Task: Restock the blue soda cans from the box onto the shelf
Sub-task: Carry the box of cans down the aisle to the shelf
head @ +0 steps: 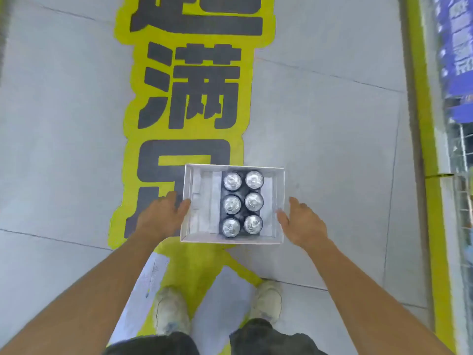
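Dark shorts (pixel 153 344) and two pale shoes (pixel 171 311) are at the very bottom, on the near side of the box (pixel 217 239). Two bare arms reach forward from there, one toward each side of the box.

The white box is open on top and sits on the grey floor (pixel 64 149). Six soda cans (pixel 232 204) stand up inside it, in two rows of three, in its right half. Only their shiny silver tops and some dark wrap around them show. The left half of the box has no cans.

The left hand (pixel 161 216) is against the left wall of the box, with its fingers loose and spread and its fingertips at the rim. The right hand (pixel 302 221) is just beside the right wall, fingers also loose and spread, and I cannot tell if it touches. Neither hand is curled around anything.

A big yellow sticker (pixel 133 149) with black letters runs under the box and far past it. Well to the right of the box is a wire shelf (pixel 460 201) with a blue sign (pixel 458 47).
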The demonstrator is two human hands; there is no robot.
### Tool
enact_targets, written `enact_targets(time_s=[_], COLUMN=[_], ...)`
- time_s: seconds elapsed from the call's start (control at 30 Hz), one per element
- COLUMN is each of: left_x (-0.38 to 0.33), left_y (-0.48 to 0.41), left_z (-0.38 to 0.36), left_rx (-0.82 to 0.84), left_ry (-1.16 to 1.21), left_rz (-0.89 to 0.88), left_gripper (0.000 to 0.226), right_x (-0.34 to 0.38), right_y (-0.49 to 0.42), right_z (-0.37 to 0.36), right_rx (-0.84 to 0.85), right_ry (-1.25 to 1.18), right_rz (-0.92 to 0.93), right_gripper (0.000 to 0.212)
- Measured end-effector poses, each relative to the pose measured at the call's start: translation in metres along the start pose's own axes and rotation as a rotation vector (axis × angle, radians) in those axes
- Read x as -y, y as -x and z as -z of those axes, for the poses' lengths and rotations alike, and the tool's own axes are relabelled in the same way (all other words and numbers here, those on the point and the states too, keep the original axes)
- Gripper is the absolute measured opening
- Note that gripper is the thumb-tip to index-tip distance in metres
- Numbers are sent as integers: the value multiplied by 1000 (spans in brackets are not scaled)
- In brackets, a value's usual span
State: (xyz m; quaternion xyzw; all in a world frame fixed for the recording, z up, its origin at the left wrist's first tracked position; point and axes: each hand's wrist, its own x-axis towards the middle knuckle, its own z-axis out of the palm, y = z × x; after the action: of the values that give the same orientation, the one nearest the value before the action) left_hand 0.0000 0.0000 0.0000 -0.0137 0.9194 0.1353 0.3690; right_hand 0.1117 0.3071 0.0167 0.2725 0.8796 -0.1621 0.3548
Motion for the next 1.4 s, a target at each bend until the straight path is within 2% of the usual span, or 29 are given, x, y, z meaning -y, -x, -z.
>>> enact_targets(time_s=[0.1,0.2,0.3,0.37,0.43,0.63,0.8,1.03,1.4], left_x=[5,2,9,9,9,15,3,-44,-158], left_y=[-33,-47,-56,-59,-63,-69,-42,54,291], left_z=[-28,-53,-81,-91,-96,-103,-72,44,301], left_rx=[-42,-17,-104,-189,-256,-328,-364,-352,-336], left_ry=[323,575,782,802,806,710,672,652,622], left_rz=[105,114,68,57,46,33,-11,-54,-58], left_gripper=[66,49,39,21,15,37,40,46,48], right_x=[-5,-5,-9,-11,-10,-8,-3,9,31], right_y=[-36,-54,-64,-70,-74,-69,-41,67,318], right_z=[-31,-62,-87,-95,-98,-98,-82,26,298], right_rx=[-99,-175,-214,-238,-263,-249,-256,-289,-266], right_ry=[-217,-555,-814,-917,-1008,-1165,-1227,-1278,-1278], right_rz=[4,47,32,31,25,11,21,32,-11], right_gripper=[57,49,45,39,37,32,37,42,43])
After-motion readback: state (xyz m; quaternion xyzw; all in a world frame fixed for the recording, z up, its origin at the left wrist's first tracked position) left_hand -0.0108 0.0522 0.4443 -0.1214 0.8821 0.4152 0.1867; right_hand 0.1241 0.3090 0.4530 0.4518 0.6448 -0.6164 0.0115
